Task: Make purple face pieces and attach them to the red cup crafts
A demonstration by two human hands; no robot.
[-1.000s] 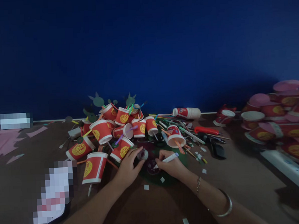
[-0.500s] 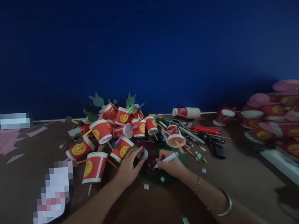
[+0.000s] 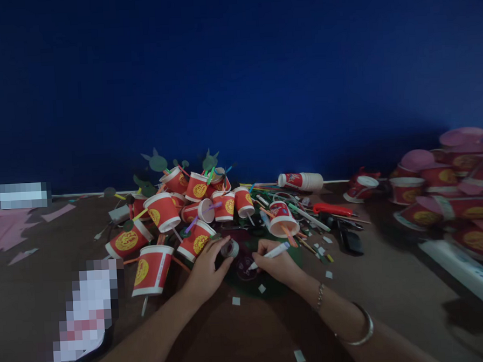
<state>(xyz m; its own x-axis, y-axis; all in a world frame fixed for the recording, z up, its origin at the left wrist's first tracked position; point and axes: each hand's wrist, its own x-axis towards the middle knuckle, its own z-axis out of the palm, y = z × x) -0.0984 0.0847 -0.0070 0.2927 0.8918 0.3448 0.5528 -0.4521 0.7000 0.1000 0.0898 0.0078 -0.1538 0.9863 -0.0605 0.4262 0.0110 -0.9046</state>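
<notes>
A white marker is pinched in my right hand, its tip on a dark round piece with light drawn lines. My left hand rests to the left, its thumb and fingers curved around a small round roll or jar. The dark piece lies on a dark green sheet. Small white squares, one of them nearer me, lie about the hands.
Red paper cups with straws are heaped behind and left of my left hand. Behind my right hand lie a tilted cup, a red tool and sticks. More cups and a power strip are at the right.
The marker has shifted slightly right and tilted a little, and more light lines show on the dark piece. My left hand has stayed nearly still.
</notes>
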